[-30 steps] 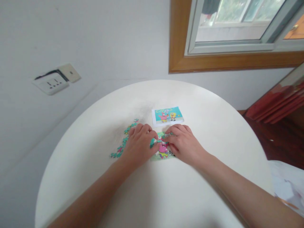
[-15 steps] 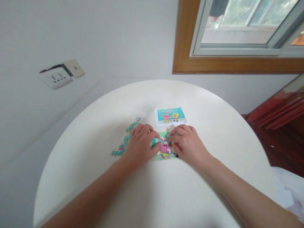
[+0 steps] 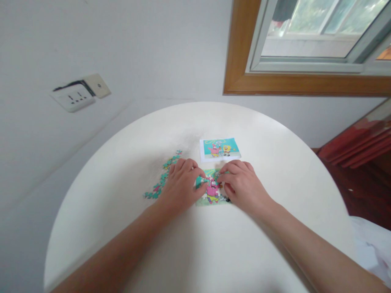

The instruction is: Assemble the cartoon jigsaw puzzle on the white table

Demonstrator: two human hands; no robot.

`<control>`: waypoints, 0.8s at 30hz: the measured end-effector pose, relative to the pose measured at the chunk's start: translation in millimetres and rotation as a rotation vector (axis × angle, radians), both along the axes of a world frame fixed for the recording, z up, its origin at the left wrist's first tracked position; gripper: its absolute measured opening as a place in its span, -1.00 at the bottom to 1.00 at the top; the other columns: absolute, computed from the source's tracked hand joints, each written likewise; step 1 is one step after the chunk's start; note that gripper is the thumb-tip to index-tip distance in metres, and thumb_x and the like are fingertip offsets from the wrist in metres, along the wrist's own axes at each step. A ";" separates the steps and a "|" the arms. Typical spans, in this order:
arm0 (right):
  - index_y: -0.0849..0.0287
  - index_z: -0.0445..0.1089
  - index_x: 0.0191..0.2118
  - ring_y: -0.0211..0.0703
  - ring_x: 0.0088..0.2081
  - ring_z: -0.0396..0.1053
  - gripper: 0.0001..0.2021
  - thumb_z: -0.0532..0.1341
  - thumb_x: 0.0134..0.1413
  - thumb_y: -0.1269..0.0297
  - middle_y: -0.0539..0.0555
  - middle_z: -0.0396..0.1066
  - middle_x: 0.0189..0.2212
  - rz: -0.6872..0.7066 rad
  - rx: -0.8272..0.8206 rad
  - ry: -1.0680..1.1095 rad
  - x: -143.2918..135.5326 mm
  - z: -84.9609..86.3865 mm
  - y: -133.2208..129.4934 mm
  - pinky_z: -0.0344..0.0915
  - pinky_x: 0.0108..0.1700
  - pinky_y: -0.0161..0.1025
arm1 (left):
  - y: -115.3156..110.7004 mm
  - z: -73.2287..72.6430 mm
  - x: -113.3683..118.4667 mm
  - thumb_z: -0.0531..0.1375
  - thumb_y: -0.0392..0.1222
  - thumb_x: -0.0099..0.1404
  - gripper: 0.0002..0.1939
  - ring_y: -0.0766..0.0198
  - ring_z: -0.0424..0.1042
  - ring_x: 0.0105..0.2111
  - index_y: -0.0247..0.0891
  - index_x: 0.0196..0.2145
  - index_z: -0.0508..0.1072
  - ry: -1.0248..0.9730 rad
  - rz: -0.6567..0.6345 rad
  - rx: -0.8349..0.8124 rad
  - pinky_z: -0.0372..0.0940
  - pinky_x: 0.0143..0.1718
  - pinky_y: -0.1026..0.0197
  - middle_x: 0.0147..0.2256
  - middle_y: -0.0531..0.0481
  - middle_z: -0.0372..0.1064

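A partly assembled jigsaw puzzle [image 3: 213,191] with a pink starfish figure lies on the white round table [image 3: 214,252]. My left hand [image 3: 181,185] reaches over its left side, thumb and forefinger curled toward a small teal piece near the figure's arm. On the puzzle's right side rests my right hand [image 3: 242,183], fingers bent together at the puzzle's surface; whatever they grip is too small to tell. Loose teal puzzle pieces [image 3: 164,178] lie in a slanting row left of my left hand, partly hidden by it. Behind the puzzle is a printed picture card [image 3: 220,149].
A wall socket [image 3: 73,97] is on the wall at the left. Beyond the table at the upper right is a wood-framed window [image 3: 305,84]. Red cloth [image 3: 360,134] hangs at the right, and white fabric [image 3: 371,240] shows at the lower right.
The view has shifted very slightly. Both hands keep the same place and pose at the puzzle.
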State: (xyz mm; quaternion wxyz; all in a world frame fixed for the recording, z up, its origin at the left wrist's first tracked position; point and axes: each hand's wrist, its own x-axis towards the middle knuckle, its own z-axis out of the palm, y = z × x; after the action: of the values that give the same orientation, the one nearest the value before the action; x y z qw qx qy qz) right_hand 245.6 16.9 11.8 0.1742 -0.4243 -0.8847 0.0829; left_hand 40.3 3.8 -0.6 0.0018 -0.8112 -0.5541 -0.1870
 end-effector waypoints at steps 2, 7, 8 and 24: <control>0.06 0.53 -0.27 -0.07 -0.04 0.23 -0.81 0.17 0.11 0.40 0.05 0.44 -0.16 0.001 -0.003 0.003 0.1 -0.4 0.1 0.05 0.02 -0.07 | 0.7 -0.6 -0.5 0.24 -0.14 0.17 -0.86 0.08 0.22 -0.10 -0.16 -0.28 0.48 -0.015 -0.001 0.005 0.13 -0.02 0.00 -0.20 -0.05 0.29; 0.06 0.52 -0.24 -0.05 -0.04 0.22 -0.81 0.17 0.11 0.41 0.07 0.43 -0.15 0.005 0.003 0.013 0.5 -1.4 0.1 0.05 0.02 -0.07 | 1.5 0.2 -2.0 0.23 -0.14 0.19 -0.88 0.09 0.22 -0.10 -0.16 -0.29 0.49 -0.028 0.002 0.012 0.13 -0.01 0.00 -0.21 -0.04 0.29; 0.06 0.51 -0.22 -0.05 -0.04 0.22 -0.80 0.16 0.12 0.40 0.07 0.43 -0.15 0.004 0.008 0.017 0.4 -1.9 0.2 0.05 0.02 -0.07 | 1.5 0.8 -2.1 0.22 -0.15 0.19 -0.89 0.09 0.22 -0.10 -0.16 -0.30 0.49 -0.028 0.002 0.012 0.13 -0.01 0.00 -0.21 -0.04 0.29; -0.04 0.53 -0.17 -0.09 -0.05 0.20 -0.82 0.21 0.17 0.30 0.02 0.46 -0.19 0.071 0.153 0.070 -18.5 -13.1 8.4 -0.01 0.02 -0.08 | 3.1 0.3 -5.3 0.21 -0.15 0.20 -0.90 0.08 0.23 -0.11 -0.16 -0.31 0.48 -0.026 -0.028 0.015 0.14 -0.03 0.00 -0.22 -0.04 0.30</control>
State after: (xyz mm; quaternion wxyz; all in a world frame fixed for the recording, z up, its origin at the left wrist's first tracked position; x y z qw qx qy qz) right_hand 227.0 25.3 -1.3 0.2337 -0.3751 -0.8963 0.0359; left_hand 35.0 6.8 -0.3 -0.0021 -0.8164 -0.5410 -0.2018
